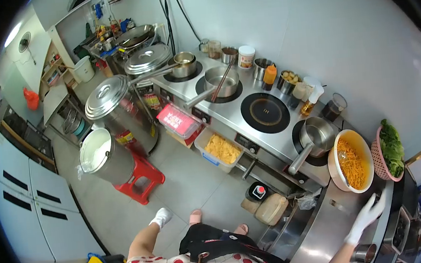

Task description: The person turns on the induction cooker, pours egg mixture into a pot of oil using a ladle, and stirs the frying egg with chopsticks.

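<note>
My left hand, in a white glove, hangs over the floor tiles with loosely extended fingers and nothing visible in it. My right hand, also white-gloved, reaches over the steel counter at the right. Its fingers point toward the rim of a pale bowl and are apart; I cannot tell whether they touch anything. Orange shreds fill much of this bowl. Beside it stands a pink basket with green leaves. A small steel pot is next to my right wrist.
Along the wall, a cooktop carries a saucepan, another saucepan, and several jars and bottles. A bucket on a red stool stands left. A plastic bin with yellow contents sits below the cooktop edge.
</note>
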Demonstrator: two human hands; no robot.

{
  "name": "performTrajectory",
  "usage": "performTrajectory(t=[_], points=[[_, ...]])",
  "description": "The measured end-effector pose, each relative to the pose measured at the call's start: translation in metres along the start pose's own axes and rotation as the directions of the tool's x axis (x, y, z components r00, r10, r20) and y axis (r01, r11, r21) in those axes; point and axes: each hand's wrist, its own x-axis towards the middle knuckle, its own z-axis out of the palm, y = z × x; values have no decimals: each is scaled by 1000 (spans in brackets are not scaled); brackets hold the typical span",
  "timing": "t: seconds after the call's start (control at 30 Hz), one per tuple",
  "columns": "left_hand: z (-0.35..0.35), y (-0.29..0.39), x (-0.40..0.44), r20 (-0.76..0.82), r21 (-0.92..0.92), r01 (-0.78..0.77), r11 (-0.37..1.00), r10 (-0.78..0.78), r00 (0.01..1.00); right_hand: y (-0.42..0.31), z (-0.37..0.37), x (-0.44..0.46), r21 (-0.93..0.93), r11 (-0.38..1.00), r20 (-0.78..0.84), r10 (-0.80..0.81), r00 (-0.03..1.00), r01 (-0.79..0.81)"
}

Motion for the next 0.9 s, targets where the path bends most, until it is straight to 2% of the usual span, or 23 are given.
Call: performTrajectory(t=[0.03, 0.07, 0.1, 0.13, 0.17, 0.23, 0.27, 0.3, 0.33, 0.37, 0.4, 0.47, 0.5, 0.53, 0.57, 0.6, 0.63, 0.67, 0.7, 0.77, 0.83, 0.9], points=[[-4, -8, 13, 5, -481, 162, 862, -183, 983, 2, -1, 2, -15, 1000, -25, 0, 1000, -1], [31, -27, 43, -285, -232, -11, 973, -57, 957, -27, 4, 40, 4, 995, -80, -97, 992, 98], [73, -78, 0, -278, -210, -17, 978, -43, 960, -114, -29, 50, 22, 983, -104, -177, 979, 180], [61, -85, -6, -220, -537, 55, 842, -203, 954, -155, -30, 76, 53, 965, -154, -244, 957, 255], [50, -101, -6, -114, -788, 112, 605, -323, 940, -194, -33, 97, 75, 944, -203, -300, 932, 320], [45, -124, 9, 31, -850, 215, 481, -361, 932, -271, -53, 135, -7, 887, -264, -448, 854, 462], [46, -139, 12, -162, -725, 44, 688, -233, 959, -302, -62, 150, -70, 854, -300, -511, 805, 516], [48, -154, 11, -316, -535, -121, 836, -65, 947, -328, -69, 163, -132, 814, -325, -575, 751, 565], [52, -161, 11, -238, -771, -67, 633, -191, 952, -350, -74, 177, -176, 795, -351, -601, 718, 580], [55, -164, 7, -110, -936, -4, 351, -282, 953, -369, -77, 186, -206, 771, -369, -632, 681, 603], [58, -170, 4, -116, -936, -11, 351, -278, 954, -384, -82, 194, -213, 768, -369, -635, 678, 604], [76, -181, 6, 47, -999, 49, -4, -369, 928, -418, -85, 209, -298, 713, -399, -697, 596, 635], [84, -194, 11, -147, -942, -17, 335, -366, 919, -429, -89, 215, -305, 709, -415, -700, 582, 636], [100, -207, 24, -344, -761, -80, 643, -296, 891, -438, -92, 219, -324, 698, -419, -711, 565, 639], [118, -215, 28, -526, -654, -143, 743, -311, 792, -444, -99, 226, -359, 689, -427, -721, 545, 630], [126, -219, 21, -554, -605, -124, 787, -304, 775, -446, -108, 232, -396, 688, -433, -724, 538, 608], [134, -227, 12, -518, -474, -105, 874, -181, 836, -447, -115, 239, -414, 702, -459, -710, 534, 579], [153, -238, 13, -530, -311, -42, 950, -136, 837, -449, -121, 247, -424, 718, -486, -695, 529, 552], [169, -239, 5, -590, -176, -58, 983, -59, 805, -445, -132, 259, -456, 714, -521, -698, 492, 531], [163, -263, 19, -608, -162, -68, 984, -45, 792, -435, -159, 284, -449, 772, -631, -630, 453, 449], [154, -277, 27, -618, -176, -79, 981, -47, 784, -409, -189, 315, -527, 809, -688, -587, 428, 262], [144, -286, 29, -623, -196, -90, 976, -53, 781, -382, -218, 342, -508, 860, -760, -427, 491, -39]])
